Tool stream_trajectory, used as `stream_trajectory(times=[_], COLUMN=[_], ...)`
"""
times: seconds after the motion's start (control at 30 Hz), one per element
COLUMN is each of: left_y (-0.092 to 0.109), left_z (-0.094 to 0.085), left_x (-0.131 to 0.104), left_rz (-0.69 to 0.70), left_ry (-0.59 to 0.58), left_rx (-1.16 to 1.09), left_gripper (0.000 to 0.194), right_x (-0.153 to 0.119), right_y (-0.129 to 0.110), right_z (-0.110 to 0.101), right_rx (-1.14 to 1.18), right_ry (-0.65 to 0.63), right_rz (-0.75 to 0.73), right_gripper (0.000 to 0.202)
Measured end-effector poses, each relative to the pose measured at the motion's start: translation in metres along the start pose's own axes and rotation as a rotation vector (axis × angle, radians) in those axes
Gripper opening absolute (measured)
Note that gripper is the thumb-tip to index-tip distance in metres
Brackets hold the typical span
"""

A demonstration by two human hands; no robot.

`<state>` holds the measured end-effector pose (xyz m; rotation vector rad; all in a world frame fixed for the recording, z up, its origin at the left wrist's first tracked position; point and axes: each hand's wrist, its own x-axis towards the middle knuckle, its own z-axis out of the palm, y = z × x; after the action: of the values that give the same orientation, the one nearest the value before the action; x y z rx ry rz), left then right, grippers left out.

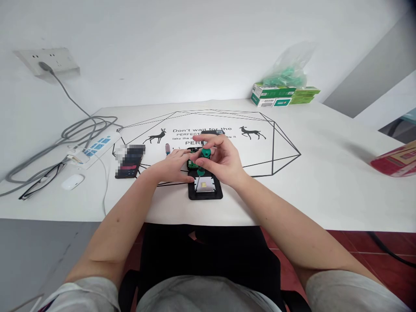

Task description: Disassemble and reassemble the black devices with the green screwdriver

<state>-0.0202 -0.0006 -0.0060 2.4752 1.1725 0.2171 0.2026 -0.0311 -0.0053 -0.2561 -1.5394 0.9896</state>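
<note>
A black device casing (205, 195) lies opened near the table's front edge, with a pale square panel (209, 183) inside its lower part. A green circuit board (191, 164) shows behind that part, partly covered by my fingers. My right hand (222, 160) holds a green-handled screwdriver (206, 153), its shaft slanting down over the left side of the panel. My left hand (174, 166) rests at the casing's left side, thumb and fingers apart, its fingertips by the board. A small screwdriver with a reddish handle (167, 148) lies beyond my left hand.
On the left are a phone (130, 162), glasses (42, 182), a white mouse (73, 182), a power strip (99, 147) and coiled grey cables (69, 130). Green and white boxes (273, 95) stand at the back right. A red package (394, 160) sits at the right.
</note>
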Motion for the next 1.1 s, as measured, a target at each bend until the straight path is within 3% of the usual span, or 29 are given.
stream_trajectory(times=[0.2, 0.33, 0.57, 0.87, 1.1], left_y=[0.000, -0.002, -0.002, 0.003, -0.002], left_z=[0.000, 0.002, -0.001, -0.005, -0.001], left_x=[0.000, 0.001, 0.002, -0.002, 0.001], left_rz=[-0.013, -0.016, -0.005, -0.013, -0.018], left_ry=[-0.023, -0.018, -0.025, -0.059, -0.027], left_rx=[0.030, 0.041, 0.014, 0.025, 0.004], left_gripper=[0.076, 0.085, 0.095, 0.092, 0.095], right_x=[-0.003, 0.000, 0.003, 0.004, 0.004], right_y=[0.001, -0.006, -0.010, -0.011, -0.007], right_z=[-0.002, -0.007, -0.012, -0.019, -0.015], right_rx=[-0.115, -0.223, -0.323, -0.272, -0.291], right_ry=[-0.012, -0.083, -0.144, -0.148, -0.061], right_rz=[-0.012, -0.107, -0.170, -0.141, -0.139], right_gripper=[0.036, 0.023, 0.030, 0.035, 0.026])
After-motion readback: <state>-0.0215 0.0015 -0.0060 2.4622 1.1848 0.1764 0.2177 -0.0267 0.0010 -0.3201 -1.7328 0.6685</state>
